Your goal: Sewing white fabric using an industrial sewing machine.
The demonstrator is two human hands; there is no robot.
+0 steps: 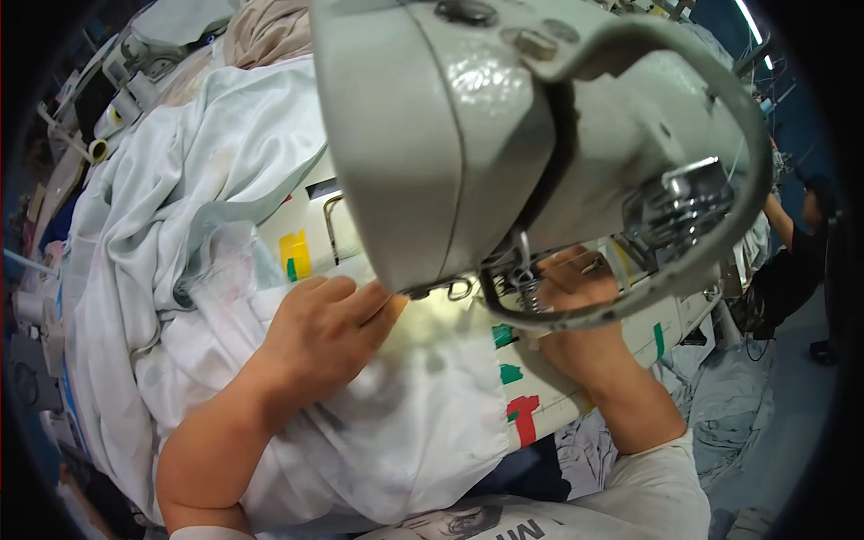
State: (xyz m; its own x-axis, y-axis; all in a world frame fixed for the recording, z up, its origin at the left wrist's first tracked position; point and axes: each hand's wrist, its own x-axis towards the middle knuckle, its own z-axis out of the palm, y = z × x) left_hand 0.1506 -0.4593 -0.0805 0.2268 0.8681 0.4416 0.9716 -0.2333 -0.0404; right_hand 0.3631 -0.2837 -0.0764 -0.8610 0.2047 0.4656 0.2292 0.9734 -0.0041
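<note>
A pale grey sewing machine head (396, 135) fills the upper middle of the view. White cloth (414, 405) lies under it and spreads over the table to the left and toward me. My left hand (328, 337) is closed on this cloth, its fingertips pinched just left of the lit needle area. The needle itself is hidden behind the machine head. Beyond the curved metal guard (630, 301), my right hand (580, 292) is curled beneath the machine arm. Its fingertips are partly covered, and whatever they hold cannot be made out.
Yellow tape (294, 255), red tape (523, 419) and green tape (510, 373) mark the machine bed. Thread cones (108, 121) stand at the far left. Beige fabric (265, 34) is heaped behind. Another person (792, 261) is at the right, near piled garments (733, 414).
</note>
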